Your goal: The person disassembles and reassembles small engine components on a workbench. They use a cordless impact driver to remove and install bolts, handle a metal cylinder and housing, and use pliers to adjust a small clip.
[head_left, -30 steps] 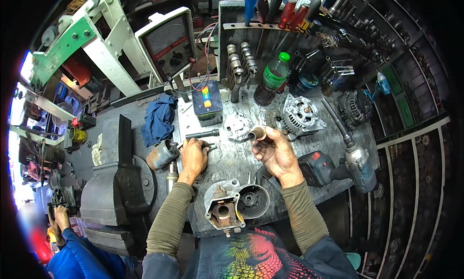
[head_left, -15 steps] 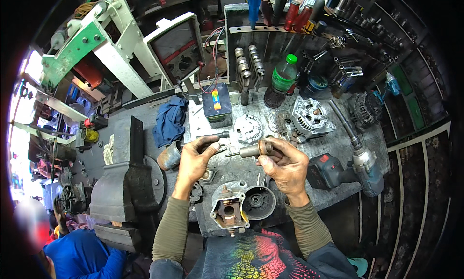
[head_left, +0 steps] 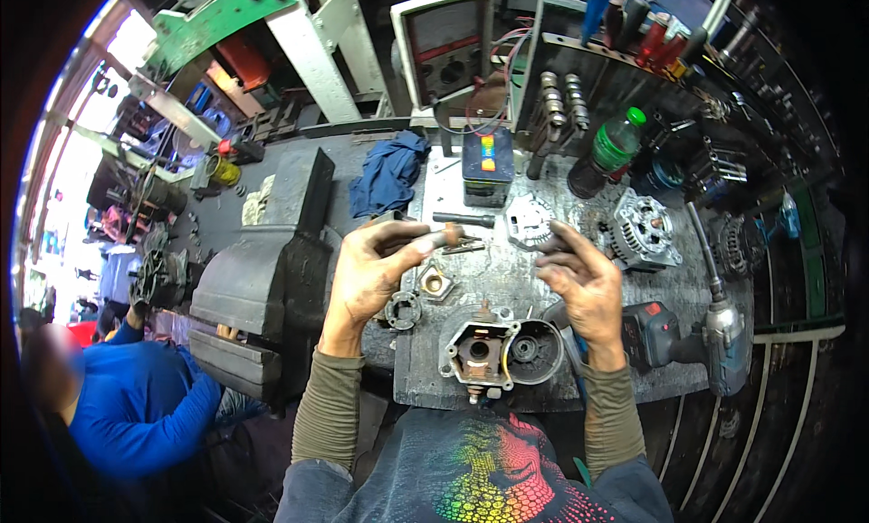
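Observation:
My left hand [head_left: 371, 269] is closed around a metal plunger; only the plunger's copper-coloured end [head_left: 450, 234] sticks out past the fingertips. To its right, my right hand [head_left: 584, 292] is raised with the fingers apart and a bit blurred, holding nothing visible. Below and between the hands, a grimy starter housing [head_left: 480, 376] sits on the bench with its open end up, touching a round metal end cup [head_left: 534, 348]. Near the left wrist lie a toothed ring-shaped part [head_left: 402, 311] and a small square flange [head_left: 436, 284]. A dark rod [head_left: 463, 220] lies beyond the fingers.
A large vise [head_left: 240, 283] stands left, with a person in blue [head_left: 136, 405] beyond it. Along the back are a blue rag [head_left: 385, 174], a battery [head_left: 487, 165] and a green-capped bottle [head_left: 615, 143]. An alternator [head_left: 644, 226] and an impact wrench [head_left: 720, 333] occupy the right.
The plunger has passed from my right hand to my left. My right hand has let go and opened. The view has turned left, so the bench appears shifted rightward.

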The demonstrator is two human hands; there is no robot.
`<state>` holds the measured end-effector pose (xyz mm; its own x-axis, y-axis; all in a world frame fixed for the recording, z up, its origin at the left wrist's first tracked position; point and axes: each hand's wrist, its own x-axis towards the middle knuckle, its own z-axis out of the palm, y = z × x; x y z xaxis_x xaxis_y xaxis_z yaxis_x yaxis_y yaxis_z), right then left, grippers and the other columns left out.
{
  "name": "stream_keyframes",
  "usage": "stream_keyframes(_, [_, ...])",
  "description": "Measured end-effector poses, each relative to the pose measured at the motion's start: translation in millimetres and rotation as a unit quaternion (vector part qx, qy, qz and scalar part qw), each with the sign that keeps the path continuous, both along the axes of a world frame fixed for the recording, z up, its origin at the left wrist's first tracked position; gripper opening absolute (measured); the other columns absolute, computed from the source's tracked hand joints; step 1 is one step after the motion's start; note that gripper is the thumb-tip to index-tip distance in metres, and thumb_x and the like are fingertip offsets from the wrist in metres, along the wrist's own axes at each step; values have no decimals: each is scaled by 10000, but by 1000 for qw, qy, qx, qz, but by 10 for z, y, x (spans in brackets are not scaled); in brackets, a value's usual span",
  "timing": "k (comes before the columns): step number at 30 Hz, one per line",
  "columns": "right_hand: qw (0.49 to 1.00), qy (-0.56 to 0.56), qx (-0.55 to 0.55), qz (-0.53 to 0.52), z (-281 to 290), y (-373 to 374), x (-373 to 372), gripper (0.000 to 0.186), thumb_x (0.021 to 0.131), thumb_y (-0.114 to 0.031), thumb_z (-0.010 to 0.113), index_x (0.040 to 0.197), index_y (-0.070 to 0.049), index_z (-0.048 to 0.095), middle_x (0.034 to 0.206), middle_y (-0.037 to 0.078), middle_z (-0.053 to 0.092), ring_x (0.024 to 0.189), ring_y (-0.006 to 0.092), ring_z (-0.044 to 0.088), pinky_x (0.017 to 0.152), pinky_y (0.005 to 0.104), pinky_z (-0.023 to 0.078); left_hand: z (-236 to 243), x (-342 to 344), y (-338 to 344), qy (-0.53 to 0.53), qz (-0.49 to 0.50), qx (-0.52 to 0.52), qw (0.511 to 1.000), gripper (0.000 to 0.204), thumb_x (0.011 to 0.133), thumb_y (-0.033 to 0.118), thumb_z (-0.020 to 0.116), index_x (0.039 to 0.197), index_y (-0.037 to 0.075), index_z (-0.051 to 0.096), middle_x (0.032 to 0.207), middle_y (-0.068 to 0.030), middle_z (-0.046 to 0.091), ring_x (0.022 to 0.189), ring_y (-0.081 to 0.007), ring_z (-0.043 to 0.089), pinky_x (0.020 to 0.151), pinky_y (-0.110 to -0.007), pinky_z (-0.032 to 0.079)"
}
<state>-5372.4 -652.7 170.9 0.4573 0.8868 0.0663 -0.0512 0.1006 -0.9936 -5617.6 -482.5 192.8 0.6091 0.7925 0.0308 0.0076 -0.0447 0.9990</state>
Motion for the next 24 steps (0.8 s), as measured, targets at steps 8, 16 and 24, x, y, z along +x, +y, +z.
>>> stream_keyframes(8, [993,-38,-97,-61,-294,-509,105,515,953,-144,766,1370,100,587,1106,166,712,897,177,708,796,295,588,-1303,-442,-161,207,266,-36,941,282,846,112,847,1075,-40,783,969,-114,787,840,-107,701,779,-269,566])
stream_keyframes(16, [989,-59,-111,-74,-272,-585,-58,431,966,-121,740,1320,94,619,1100,149,712,915,203,722,791,303,589,-1818,-169,-300,292,295,254,874,207,855,133,793,1032,29,768,1054,-169,749,993,-365,677,938,-438,501])
stream_keyframes(24, [989,-37,-127,-65,-289,-904,-14,389,975,-103,722,1298,94,630,1097,148,723,939,204,729,820,293,580,-1415,-344,-398,299,210,227,903,301,873,137,746,1157,35,750,1186,-178,711,1119,-369,618,1024,-413,469])
